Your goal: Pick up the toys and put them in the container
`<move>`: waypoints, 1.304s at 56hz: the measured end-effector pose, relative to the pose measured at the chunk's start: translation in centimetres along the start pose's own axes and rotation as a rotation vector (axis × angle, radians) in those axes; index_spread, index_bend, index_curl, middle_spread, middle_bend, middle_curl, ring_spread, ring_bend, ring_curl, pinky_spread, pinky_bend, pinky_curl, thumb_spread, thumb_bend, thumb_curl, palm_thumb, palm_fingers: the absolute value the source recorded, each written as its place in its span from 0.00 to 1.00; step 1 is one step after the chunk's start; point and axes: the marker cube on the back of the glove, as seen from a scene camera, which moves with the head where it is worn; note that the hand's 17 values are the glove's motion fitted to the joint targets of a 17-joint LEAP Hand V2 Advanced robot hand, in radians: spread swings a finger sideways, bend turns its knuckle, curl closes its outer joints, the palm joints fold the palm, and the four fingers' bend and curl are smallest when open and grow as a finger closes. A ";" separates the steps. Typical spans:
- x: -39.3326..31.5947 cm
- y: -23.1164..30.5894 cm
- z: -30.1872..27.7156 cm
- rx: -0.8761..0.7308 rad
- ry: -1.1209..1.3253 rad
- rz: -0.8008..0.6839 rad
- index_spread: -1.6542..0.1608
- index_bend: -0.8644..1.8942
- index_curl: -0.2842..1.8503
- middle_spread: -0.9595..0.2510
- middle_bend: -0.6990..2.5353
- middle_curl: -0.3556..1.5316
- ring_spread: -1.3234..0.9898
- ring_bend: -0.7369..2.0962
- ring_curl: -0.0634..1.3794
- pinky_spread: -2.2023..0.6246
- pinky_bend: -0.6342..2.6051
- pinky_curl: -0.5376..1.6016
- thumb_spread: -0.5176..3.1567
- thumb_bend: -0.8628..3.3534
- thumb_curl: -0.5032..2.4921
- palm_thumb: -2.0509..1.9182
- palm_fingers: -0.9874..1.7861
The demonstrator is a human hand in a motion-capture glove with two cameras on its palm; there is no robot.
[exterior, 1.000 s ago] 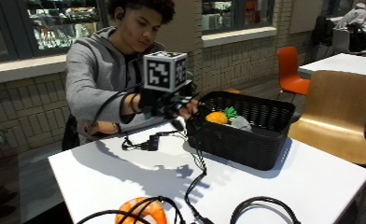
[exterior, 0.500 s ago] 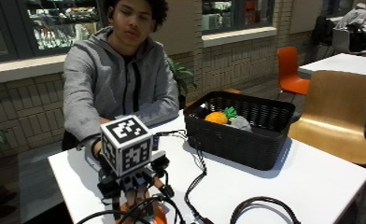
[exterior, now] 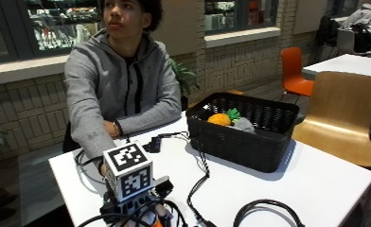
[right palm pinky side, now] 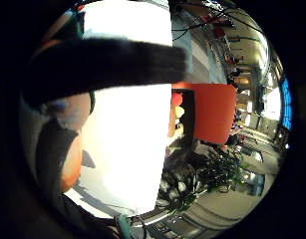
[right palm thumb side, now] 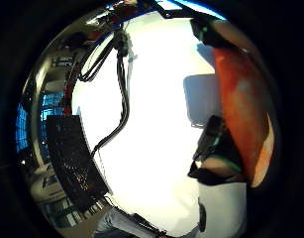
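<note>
Right hand [exterior: 135,210]: low at table's [exterior: 324,179] near-left edge, fingers curled round orange toy [right palm thumb side: 245,119] | Basket [exterior: 245,130]: far right, well apart, already holding a pineapple toy [exterior: 222,118] | Risk: cables [exterior: 201,179] crossing the carry path may snag, or toy slips.

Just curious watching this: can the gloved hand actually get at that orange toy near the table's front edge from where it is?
Probably yes. The gloved right hand is already down over the orange toy, which fills the palm views' edge, with only white table around it. Whether the fingers have closed on it isn't clear.
</note>
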 end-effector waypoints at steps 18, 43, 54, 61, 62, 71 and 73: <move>-4.3 2.3 -5.1 0.162 0.070 -0.186 0.74 0.42 0.26 0.66 0.35 0.46 0.44 0.61 0.39 0.67 0.58 0.46 0.55 0.30 0.34 0.65 0.62; -25.9 12.5 -17.4 0.396 0.018 -0.864 0.75 0.47 0.35 0.56 0.36 0.55 0.40 0.62 0.44 0.66 0.59 0.48 0.48 0.27 0.41 0.67 0.62; -35.5 12.6 -20.0 0.392 0.082 -0.894 0.76 0.48 0.38 0.54 0.36 0.59 0.40 0.63 0.45 0.66 0.59 0.49 0.46 0.27 0.43 0.67 0.61; -41.0 11.3 -19.6 0.361 0.126 -0.825 0.76 0.48 0.40 0.53 0.35 0.62 0.39 0.63 0.46 0.66 0.59 0.49 0.45 0.26 0.44 0.67 0.61; -41.5 11.0 -19.4 0.352 0.131 -0.826 0.76 0.48 0.40 0.53 0.35 0.62 0.39 0.63 0.46 0.66 0.60 0.49 0.45 0.26 0.45 0.67 0.61; -41.5 8.0 -16.8 0.153 0.342 -0.914 0.74 0.45 0.42 0.58 0.34 0.63 0.43 0.59 0.47 0.70 0.56 0.49 0.50 0.27 0.44 0.66 0.43; -41.6 8.0 -16.1 0.104 0.339 -0.888 0.74 0.48 0.43 0.63 0.32 0.62 0.46 0.52 0.45 0.73 0.55 0.49 0.52 0.27 0.42 0.64 0.32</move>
